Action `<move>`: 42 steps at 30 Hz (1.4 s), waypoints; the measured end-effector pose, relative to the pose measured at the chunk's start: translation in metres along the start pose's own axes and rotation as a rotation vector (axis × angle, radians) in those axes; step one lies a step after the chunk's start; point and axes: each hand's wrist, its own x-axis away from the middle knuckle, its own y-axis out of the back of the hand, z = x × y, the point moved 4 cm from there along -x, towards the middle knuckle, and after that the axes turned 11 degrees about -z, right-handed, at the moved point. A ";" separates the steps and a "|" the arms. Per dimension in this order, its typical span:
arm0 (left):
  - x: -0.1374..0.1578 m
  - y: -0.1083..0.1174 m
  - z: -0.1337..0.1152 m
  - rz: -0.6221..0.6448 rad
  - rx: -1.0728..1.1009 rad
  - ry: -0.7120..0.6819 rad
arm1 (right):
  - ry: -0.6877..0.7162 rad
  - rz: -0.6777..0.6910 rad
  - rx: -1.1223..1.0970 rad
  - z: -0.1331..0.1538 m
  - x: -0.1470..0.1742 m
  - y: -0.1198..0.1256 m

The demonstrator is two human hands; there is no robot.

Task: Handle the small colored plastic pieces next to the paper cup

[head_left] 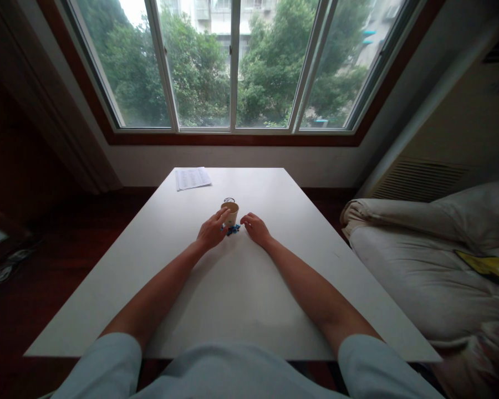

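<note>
A small paper cup is standing upright near the middle of the frame, on the far half of a white table. Its inside is showing only as a pale brown hollow, and whether anything is lying in it cannot be told from here. Just behind the cup, touching or nearly touching its rim, a small dark ring-shaped thing is lying on the table; it is too small to make out.

The left hand is reaching in from the lower left, its fingers loosely curved and spread, with the fingertips resting against the left side of the cup rather than closing around it. The right hand is lying just to the right of the cup, palm down, its fingers curled inward in a loose half-clench; whether they are pinching anything cannot be told. Between the two hands, at the foot of the cup, a little heap of small blue pieces is sitting on the table.

Toward the upper left of the tabletop, well apart from the cup, a printed sheet of paper is lying flat. Across the top of the frame a wide window is showing green trees and a pale building outside. On the right side of the frame, a bed with rumpled light bedding is standing beside the table, with a yellow item lying on it near the right edge.
</note>
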 end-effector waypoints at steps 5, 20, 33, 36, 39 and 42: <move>0.001 0.000 0.000 -0.017 0.011 -0.004 | -0.013 -0.021 -0.003 -0.002 0.000 -0.001; 0.005 0.005 0.035 -0.200 0.143 0.148 | -0.065 -0.152 0.007 0.002 -0.002 0.009; 0.011 -0.018 0.072 -0.043 0.114 0.286 | 0.221 -0.130 0.111 0.053 -0.005 0.023; 0.012 -0.020 0.072 -0.020 0.108 0.278 | 0.269 -0.084 0.105 0.058 -0.005 0.020; 0.012 -0.021 0.073 -0.011 0.105 0.264 | 0.299 -0.048 0.099 0.060 -0.004 0.016; 0.013 -0.022 0.074 -0.006 0.102 0.253 | 0.332 -0.015 0.109 0.059 -0.004 0.011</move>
